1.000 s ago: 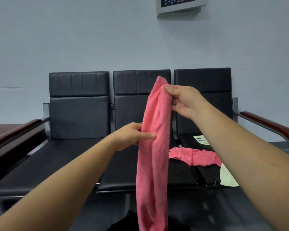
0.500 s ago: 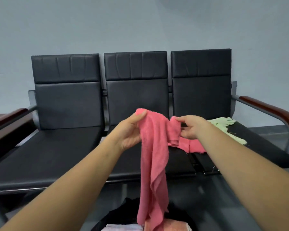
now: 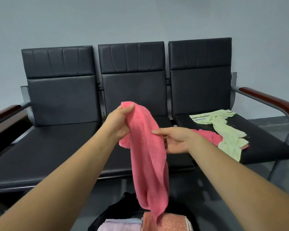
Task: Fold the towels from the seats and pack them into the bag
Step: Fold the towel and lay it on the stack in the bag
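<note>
Towel (image 3: pixel 147 164) hangs pinched in left hand (image 3: pixel 118 124), right hand (image 3: pixel 175 140) touching.

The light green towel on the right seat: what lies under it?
A pink towel lies under the light green towel and shows at its left and lower edges. The rest is covered, so its full shape cannot be seen.

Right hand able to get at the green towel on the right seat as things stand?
Probably yes. The right hand only touches the hanging pink towel with straight fingers, while the left hand grips it. The green towel lies uncovered on the right seat, with nothing in between.
</note>
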Action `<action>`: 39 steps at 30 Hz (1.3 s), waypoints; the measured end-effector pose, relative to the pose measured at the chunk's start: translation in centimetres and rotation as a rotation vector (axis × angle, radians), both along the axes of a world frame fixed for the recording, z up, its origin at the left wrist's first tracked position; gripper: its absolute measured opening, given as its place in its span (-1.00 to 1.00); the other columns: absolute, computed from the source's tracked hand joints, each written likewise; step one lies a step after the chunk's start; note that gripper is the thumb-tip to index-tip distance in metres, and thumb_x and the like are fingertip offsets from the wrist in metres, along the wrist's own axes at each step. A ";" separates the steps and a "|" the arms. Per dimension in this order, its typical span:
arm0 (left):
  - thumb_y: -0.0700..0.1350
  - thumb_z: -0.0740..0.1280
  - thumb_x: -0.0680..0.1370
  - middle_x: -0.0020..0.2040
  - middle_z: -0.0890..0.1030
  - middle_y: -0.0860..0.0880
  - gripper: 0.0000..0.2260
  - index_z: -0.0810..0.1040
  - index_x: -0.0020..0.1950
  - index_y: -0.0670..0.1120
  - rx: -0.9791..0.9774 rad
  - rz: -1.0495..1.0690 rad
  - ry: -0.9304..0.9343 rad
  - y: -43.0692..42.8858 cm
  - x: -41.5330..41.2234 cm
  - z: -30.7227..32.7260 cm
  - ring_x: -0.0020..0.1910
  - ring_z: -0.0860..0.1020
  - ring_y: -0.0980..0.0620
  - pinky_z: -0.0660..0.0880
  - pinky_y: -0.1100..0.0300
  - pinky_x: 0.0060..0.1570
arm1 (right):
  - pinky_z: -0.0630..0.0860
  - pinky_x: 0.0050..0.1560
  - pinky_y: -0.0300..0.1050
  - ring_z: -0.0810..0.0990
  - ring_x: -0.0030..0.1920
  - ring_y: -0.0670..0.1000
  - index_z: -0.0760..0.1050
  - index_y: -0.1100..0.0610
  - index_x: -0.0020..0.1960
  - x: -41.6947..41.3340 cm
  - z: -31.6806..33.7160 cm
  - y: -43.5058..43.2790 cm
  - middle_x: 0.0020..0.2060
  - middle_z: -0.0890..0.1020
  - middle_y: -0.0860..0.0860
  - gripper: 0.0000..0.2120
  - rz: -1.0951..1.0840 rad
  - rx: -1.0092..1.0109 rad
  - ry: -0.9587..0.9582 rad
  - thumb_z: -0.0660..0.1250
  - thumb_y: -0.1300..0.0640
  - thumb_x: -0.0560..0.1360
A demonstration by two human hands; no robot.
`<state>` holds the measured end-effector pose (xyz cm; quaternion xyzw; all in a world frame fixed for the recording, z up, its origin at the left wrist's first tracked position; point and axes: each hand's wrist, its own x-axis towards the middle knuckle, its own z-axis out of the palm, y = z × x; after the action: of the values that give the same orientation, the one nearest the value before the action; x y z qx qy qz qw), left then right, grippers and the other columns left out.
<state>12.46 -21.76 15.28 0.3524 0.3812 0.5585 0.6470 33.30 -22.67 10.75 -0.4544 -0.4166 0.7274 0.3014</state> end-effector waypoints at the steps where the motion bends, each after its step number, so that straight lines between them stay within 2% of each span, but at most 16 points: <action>1: -0.21 0.32 0.63 0.20 0.66 -0.19 -0.76 0.58 0.29 -0.20 0.017 0.055 0.038 0.1 -0.1 0.0 0.07 0.68 -0.09 0.64 -0.01 0.04 | 0.58 0.20 0.08 0.62 0.18 0.12 0.54 0.23 0.34 0.0 0.2 -0.1 0.19 0.63 0.13 -0.42 0.021 -0.004 -0.039 0.55 0.13 0.35; 3: -0.25 0.30 0.64 0.16 0.68 -0.18 -0.80 0.59 0.25 -0.18 0.035 0.095 0.091 0.5 -0.3 0.2 0.04 0.68 -0.07 0.63 0.00 0.06 | 0.57 0.16 0.09 0.61 0.19 0.11 0.53 0.21 0.34 -0.1 0.7 -0.2 0.19 0.64 0.11 -0.44 0.018 0.027 -0.071 0.53 0.13 0.37; 6: -0.20 0.25 0.68 0.22 0.65 -0.15 -0.73 0.52 0.38 -0.13 0.045 0.039 0.259 1.0 -1.0 0.1 0.16 0.65 -0.08 0.58 -0.05 0.21 | 0.59 0.13 0.13 0.67 0.07 0.08 0.58 0.19 0.28 0.1 1.5 0.1 0.05 0.71 0.08 -0.62 -0.114 0.089 0.051 0.48 0.17 0.48; 9: -0.18 0.33 0.65 0.27 0.63 -0.18 -0.66 0.47 0.43 -0.11 0.061 -0.315 0.498 0.4 -1.6 -0.2 0.23 0.62 -0.17 0.57 -0.15 0.21 | 0.64 -0.02 0.06 0.70 -0.07 0.05 0.62 0.16 0.17 0.0 2.7 0.3 -0.05 0.71 0.07 -0.80 -0.204 0.125 0.161 0.41 0.19 0.55; 12: -0.33 0.40 0.55 0.26 0.62 -0.24 -0.65 0.53 0.34 -0.23 0.059 -0.498 0.590 -0.2 -1.8 -0.8 0.23 0.62 -0.18 0.58 -0.07 0.22 | 0.64 -0.01 0.04 0.69 0.04 0.10 0.58 0.22 0.25 0.1 3.4 0.6 0.08 0.69 0.13 -0.75 -0.202 0.123 0.192 0.34 0.17 0.61; 14: -0.35 0.37 0.56 0.19 0.65 -0.25 -0.75 0.59 0.24 -0.27 0.044 -0.457 0.625 -0.4 -1.7 -1.0 0.14 0.66 -0.13 0.59 -0.01 0.21 | 0.64 -0.01 0.02 0.68 0.01 0.09 0.57 0.20 0.23 0.2 3.8 0.5 0.06 0.68 0.12 -0.79 -0.210 0.117 0.128 0.33 0.18 0.62; 17: -0.27 0.37 0.59 0.08 0.70 -0.21 -0.84 0.64 0.16 -0.25 0.055 -0.359 0.703 -0.7 -1.7 -1.0 0.04 0.68 -0.11 0.63 0.00 0.13 | 0.59 -0.01 -0.05 0.63 -0.05 0.04 0.59 0.18 0.18 0.7 3.8 0.5 0.03 0.67 0.08 -0.84 -0.200 0.122 -0.074 0.31 0.19 0.64; 19: -0.21 0.38 0.60 0.02 0.71 -0.18 -0.84 0.65 0.13 -0.25 0.047 -0.329 0.674 -0.9 -1.7 -0.7 -0.01 0.69 -0.10 0.66 0.03 0.03 | 0.54 0.17 0.01 0.62 0.01 0.05 0.61 0.18 0.18 1.5 3.6 0.6 0.01 0.67 0.07 -0.80 -0.158 0.090 -0.137 0.26 0.14 0.67; 21: -0.17 0.40 0.60 -0.03 0.71 -0.15 -0.83 0.66 0.11 -0.24 0.048 -0.293 0.649 -1.0 -1.6 -0.3 -0.08 0.69 -0.05 0.66 0.08 -0.06 | 0.48 0.32 0.08 0.61 0.05 0.07 0.61 0.15 0.17 2.1 3.4 0.5 0.01 0.67 0.07 -0.78 -0.114 0.033 -0.106 0.24 0.09 0.68; 23: -0.14 0.42 0.58 -0.05 0.71 -0.13 -0.83 0.68 0.08 -0.22 0.042 -0.199 0.602 -1.0 -1.3 -0.1 -0.13 0.67 -0.02 0.65 0.10 -0.14 | 0.50 0.30 0.07 0.62 0.05 0.05 0.60 0.18 0.20 2.6 3.4 0.1 0.05 0.65 0.08 -0.78 -0.084 0.021 -0.030 0.27 0.11 0.66; 25: -0.14 0.44 0.56 -0.07 0.69 -0.10 -0.84 0.68 0.04 -0.22 -0.007 -0.114 0.476 -0.8 -1.1 0.0 -0.17 0.65 0.01 0.64 0.11 -0.16 | 0.58 0.24 0.09 0.62 0.13 0.08 0.55 0.24 0.31 2.9 3.4 -0.5 0.14 0.62 0.12 -0.69 -0.004 0.053 0.041 0.33 0.20 0.59; 28: -0.15 0.45 0.54 0.00 0.72 -0.13 -0.77 0.67 0.12 -0.28 0.002 -0.219 0.407 -0.9 -1.6 0.3 -0.10 0.70 0.02 0.63 0.16 -0.12 | 0.65 0.11 0.06 0.66 0.15 0.12 0.50 0.31 0.37 3.3 3.5 -0.9 0.16 0.65 0.17 -0.59 0.111 0.064 0.083 0.31 0.31 0.53; 30: -0.21 0.43 0.53 0.10 0.70 -0.21 -0.72 0.63 0.20 -0.30 0.068 -0.383 0.498 -1.2 -2.0 0.3 0.06 0.69 -0.08 0.63 0.15 0.00 | 0.66 0.06 -0.02 0.68 0.11 0.09 0.52 0.32 0.34 3.4 3.4 -0.7 0.16 0.67 0.16 -0.62 0.104 0.056 -0.002 0.31 0.35 0.53; 32: -0.33 0.42 0.52 0.15 0.68 -0.24 -0.72 0.62 0.23 -0.30 0.129 -0.448 0.603 -1.2 -2.5 0.1 0.15 0.66 -0.15 0.61 0.11 0.13 | 0.66 0.00 -0.04 0.68 0.08 0.07 0.55 0.32 0.29 3.3 3.3 -0.5 0.17 0.67 0.15 -0.67 0.039 0.066 -0.119 0.33 0.39 0.54; 36: -0.31 0.40 0.56 0.11 0.70 -0.22 -0.81 0.68 0.16 -0.20 0.244 -0.307 0.758 -0.8 -2.9 -0.3 0.19 0.64 -0.22 0.55 -0.03 0.28 | 0.57 0.23 0.17 0.65 0.07 0.10 0.56 0.18 0.24 3.1 2.9 -0.1 0.07 0.67 0.11 -0.77 -0.028 0.147 -0.151 0.36 0.28 0.58; 39: -0.21 0.37 0.62 0.13 0.70 -0.17 -0.83 0.67 0.18 -0.09 0.235 -0.264 0.802 -0.9 -2.7 -0.3 0.15 0.66 -0.17 0.58 -0.08 0.23 | 0.61 0.10 0.17 0.68 -0.02 0.07 0.50 0.10 0.20 3.0 2.8 -0.6 0.01 0.68 0.09 -0.82 0.003 0.145 -0.065 0.33 0.24 0.62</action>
<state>9.77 -22.65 15.03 0.6584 0.4877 0.3297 0.4690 36.30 -23.23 13.56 -0.4542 -0.4783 0.6807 0.3187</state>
